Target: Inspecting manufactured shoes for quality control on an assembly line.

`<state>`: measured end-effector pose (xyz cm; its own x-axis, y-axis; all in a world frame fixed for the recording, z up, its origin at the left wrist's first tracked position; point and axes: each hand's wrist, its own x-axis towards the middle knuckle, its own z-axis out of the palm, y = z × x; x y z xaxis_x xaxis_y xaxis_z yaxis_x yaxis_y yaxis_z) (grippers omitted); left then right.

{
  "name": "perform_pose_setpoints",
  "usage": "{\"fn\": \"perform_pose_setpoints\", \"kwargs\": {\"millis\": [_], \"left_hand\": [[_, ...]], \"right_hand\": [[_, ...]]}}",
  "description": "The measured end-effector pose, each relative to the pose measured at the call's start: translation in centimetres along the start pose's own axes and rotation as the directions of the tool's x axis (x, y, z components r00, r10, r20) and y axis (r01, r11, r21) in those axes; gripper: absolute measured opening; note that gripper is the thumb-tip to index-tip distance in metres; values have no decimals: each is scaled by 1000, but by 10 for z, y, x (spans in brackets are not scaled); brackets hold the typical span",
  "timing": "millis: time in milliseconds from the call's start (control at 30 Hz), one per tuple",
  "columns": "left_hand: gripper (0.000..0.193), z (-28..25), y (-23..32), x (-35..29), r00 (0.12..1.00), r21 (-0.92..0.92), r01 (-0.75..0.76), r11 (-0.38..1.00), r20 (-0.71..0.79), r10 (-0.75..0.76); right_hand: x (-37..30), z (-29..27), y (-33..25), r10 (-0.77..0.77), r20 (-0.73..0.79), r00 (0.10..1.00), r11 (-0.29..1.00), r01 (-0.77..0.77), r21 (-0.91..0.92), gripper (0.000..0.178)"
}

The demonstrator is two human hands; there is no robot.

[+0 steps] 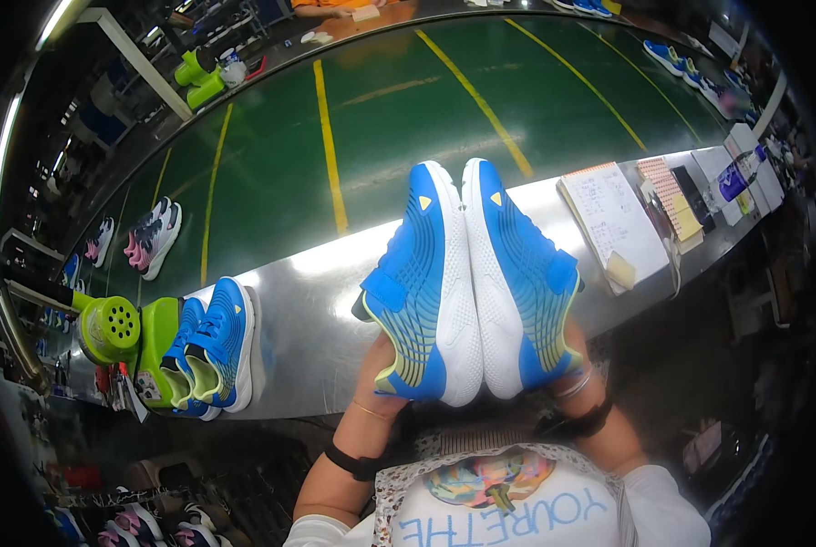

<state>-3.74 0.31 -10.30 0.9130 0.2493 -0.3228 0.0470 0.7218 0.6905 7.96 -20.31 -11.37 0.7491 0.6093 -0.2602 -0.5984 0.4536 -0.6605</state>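
Over the metal edge of the bench I hold up a pair of blue sneakers with white soles, soles turned toward each other and nearly touching. My left hand [381, 363] holds the left sneaker [417, 260] at its heel opening. The right sneaker [528, 264] is held the same way by my right hand [576, 357]. The fingers of both hands are mostly hidden by the shoes. Each sneaker has a blue strap, a small yellow triangle near the toe and a lime lining. Another matching blue pair [222, 333] stands on the bench at the left.
A green conveyor belt [271, 173] with yellow lines runs beyond the bench, carrying pink-and-grey shoes [159, 239] and blue shoes [668, 58]. At left is a lime-green device [112, 328]. A written notebook [609, 223] and purple-labelled bottle [730, 181] lie right. Someone in orange [321, 9] is opposite.
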Motion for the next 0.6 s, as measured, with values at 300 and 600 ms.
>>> {"fn": "perform_pose_setpoints", "kwargs": {"millis": [300,600], "left_hand": [[33,-10,-4,7,996,-203,92,975,4,-93],[36,-8,22,-4,998,-98,-4,995,63,10]], "right_hand": [[-1,4,5,-81,-1,997,997,81,6,35],[-1,1,-4,0,128,992,997,11,-79,41]]}}
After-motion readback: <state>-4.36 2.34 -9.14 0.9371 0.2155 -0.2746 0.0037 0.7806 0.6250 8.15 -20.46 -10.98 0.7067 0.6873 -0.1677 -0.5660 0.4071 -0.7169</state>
